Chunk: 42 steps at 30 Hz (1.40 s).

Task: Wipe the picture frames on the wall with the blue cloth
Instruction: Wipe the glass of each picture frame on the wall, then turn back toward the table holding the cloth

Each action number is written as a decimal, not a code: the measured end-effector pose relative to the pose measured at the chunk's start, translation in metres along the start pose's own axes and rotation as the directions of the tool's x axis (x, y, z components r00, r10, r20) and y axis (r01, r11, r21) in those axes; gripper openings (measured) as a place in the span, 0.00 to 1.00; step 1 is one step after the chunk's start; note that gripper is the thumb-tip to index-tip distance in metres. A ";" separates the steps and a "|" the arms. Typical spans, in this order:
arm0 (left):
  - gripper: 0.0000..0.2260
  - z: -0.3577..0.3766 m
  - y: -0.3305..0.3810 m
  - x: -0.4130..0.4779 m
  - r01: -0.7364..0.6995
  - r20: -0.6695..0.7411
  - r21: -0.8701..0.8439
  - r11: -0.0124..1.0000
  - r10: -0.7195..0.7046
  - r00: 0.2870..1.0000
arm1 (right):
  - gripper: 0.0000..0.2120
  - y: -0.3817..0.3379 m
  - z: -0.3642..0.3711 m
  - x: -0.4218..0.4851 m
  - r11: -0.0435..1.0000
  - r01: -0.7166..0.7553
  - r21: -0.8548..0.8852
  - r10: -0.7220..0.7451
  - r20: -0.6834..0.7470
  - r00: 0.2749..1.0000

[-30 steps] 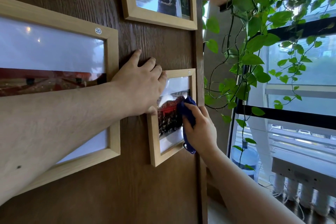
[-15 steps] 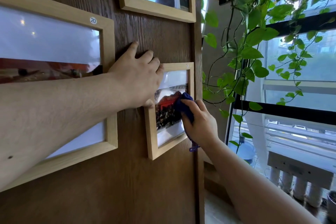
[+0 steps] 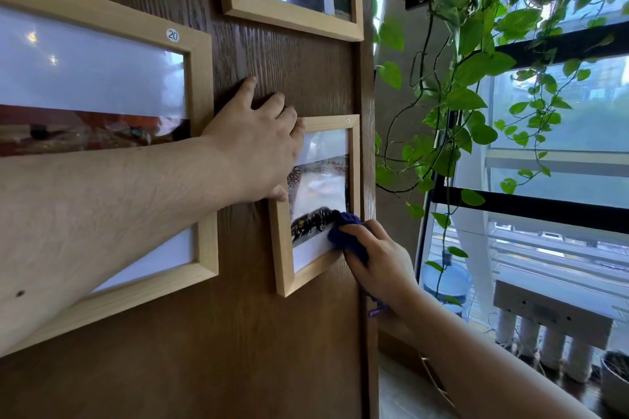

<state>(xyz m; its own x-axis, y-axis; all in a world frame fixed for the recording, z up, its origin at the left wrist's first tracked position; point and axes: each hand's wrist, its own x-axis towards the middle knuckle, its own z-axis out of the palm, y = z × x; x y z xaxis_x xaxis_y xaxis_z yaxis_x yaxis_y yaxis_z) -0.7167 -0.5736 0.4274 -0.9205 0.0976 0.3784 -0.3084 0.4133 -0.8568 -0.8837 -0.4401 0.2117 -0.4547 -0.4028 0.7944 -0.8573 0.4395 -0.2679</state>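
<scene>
Our left hand [image 3: 253, 146] lies flat and open on the small frame [image 3: 284, 248]'s upper-left corner, probably steadying it. Our right hand [image 3: 377, 260], closed around the bunched blue cloth [image 3: 347, 235], presses it to the lower-right glass, below the left hand.

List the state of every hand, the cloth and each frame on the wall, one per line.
left hand: flat on the wall, bracing the small frame's top left corner
right hand: shut on the blue cloth
blue cloth: bunched, pressed on the small frame's lower right glass
small frame: hanging, being wiped
large frame: hanging, untouched, partly behind the forearm
upper frame: hanging, untouched
</scene>
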 end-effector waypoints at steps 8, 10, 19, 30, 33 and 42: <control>0.47 -0.001 0.001 0.001 0.004 0.003 0.014 1.000 -0.004 1.000 | 0.21 -0.035 -0.004 -0.007 0.957 0.270 0.106 -0.284 0.146 0.948; 0.46 -0.002 0.001 0.001 0.000 0.002 0.011 1.000 0.000 1.000 | 0.20 -0.029 -0.004 -0.004 0.955 0.286 0.082 -0.295 0.149 0.944; 0.46 -0.003 0.006 0.002 0.013 0.023 -0.027 1.000 -0.013 1.000 | 0.20 0.016 -0.025 0.005 0.981 0.155 -0.114 -0.136 0.155 0.978; 0.40 -0.019 0.027 -0.036 -0.113 -0.219 -0.215 0.970 0.065 0.973 | 0.31 -0.052 -0.116 -0.028 0.908 0.041 -0.417 0.029 0.160 0.987; 0.40 -0.034 0.049 -0.057 -0.249 -0.309 -0.299 0.921 0.153 0.939 | 0.28 -0.077 -0.153 -0.055 0.817 0.006 -0.576 0.095 0.144 0.985; 0.36 -0.107 0.140 -0.111 -0.630 -0.703 -0.362 0.687 0.242 0.669 | 0.25 -0.128 -0.279 -0.206 0.626 -0.202 -0.753 0.379 0.068 0.923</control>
<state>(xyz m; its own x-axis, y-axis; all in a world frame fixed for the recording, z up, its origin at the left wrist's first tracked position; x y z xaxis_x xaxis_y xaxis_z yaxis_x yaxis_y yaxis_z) -0.6322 -0.4301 0.3031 -0.5219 0.8016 0.2916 0.4546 0.5507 -0.7000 -0.6128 -0.1897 0.2346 -0.7613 -0.2595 0.5942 -0.2630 0.9612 0.0829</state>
